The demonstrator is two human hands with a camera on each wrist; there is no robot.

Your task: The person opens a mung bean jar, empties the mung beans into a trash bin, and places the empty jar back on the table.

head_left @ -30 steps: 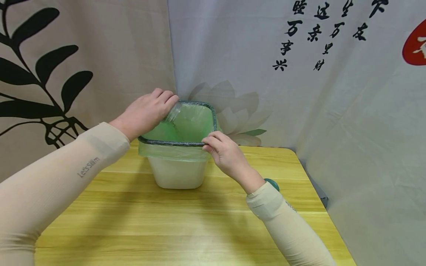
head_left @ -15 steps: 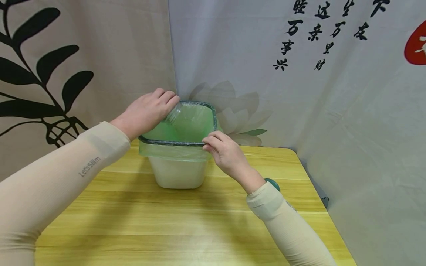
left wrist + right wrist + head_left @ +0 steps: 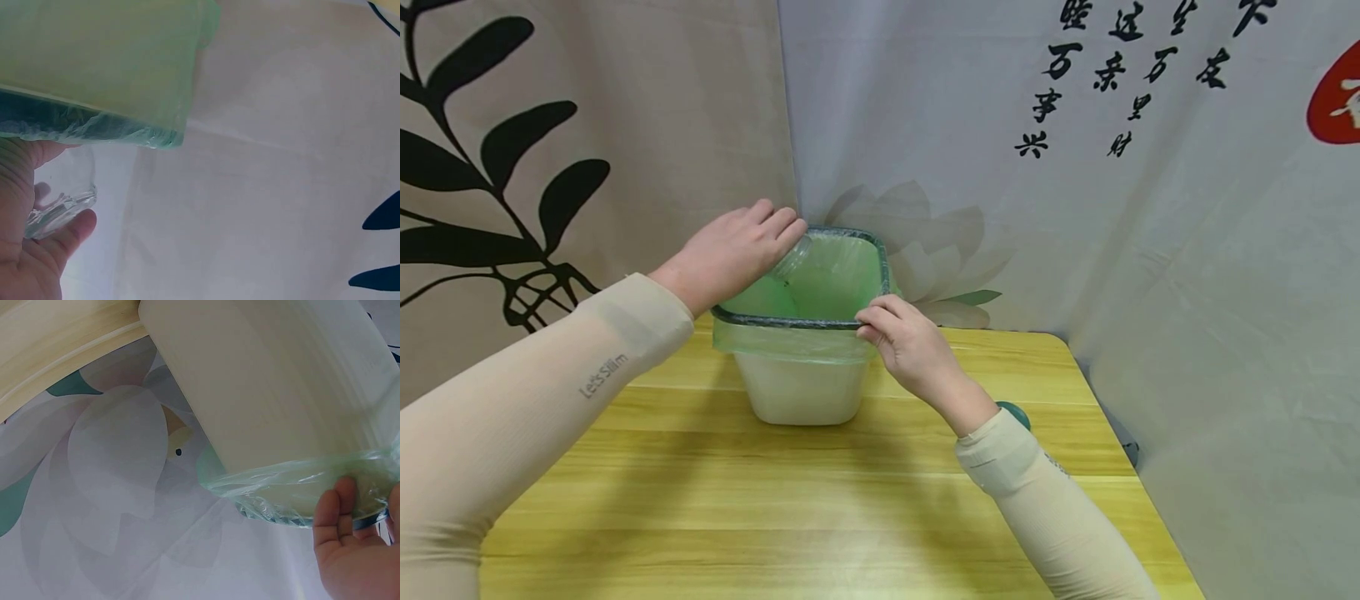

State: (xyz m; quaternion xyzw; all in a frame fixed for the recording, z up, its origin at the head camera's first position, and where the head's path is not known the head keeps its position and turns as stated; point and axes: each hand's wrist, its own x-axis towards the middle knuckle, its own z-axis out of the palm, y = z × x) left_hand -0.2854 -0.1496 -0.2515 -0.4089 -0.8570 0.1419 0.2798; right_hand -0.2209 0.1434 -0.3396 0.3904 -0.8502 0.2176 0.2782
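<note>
A white trash can (image 3: 805,392) stands on the table, lined with a thin green bag (image 3: 842,267) folded over its dark rim (image 3: 782,322). My left hand (image 3: 733,250) is over the can's left side and grips a clear cup (image 3: 795,254), tilted with its mouth toward the inside. In the left wrist view the thumb and fingers lie round the cup (image 3: 65,194), beside the bagged rim. Small dark specks show on the liner below it. At the near right corner my right hand (image 3: 913,350) pinches the rim and bag, thumb outside in the right wrist view.
The yellow wood-grain table (image 3: 820,517) ends at a right edge. A dark green round object (image 3: 1015,414) is partly hidden behind the right wrist. Printed curtains (image 3: 925,108) hang close behind the can and along the right side.
My left hand tips the cup slightly further, so less of it shows beneath the fingers. The right hand and the trash can stay in place.
</note>
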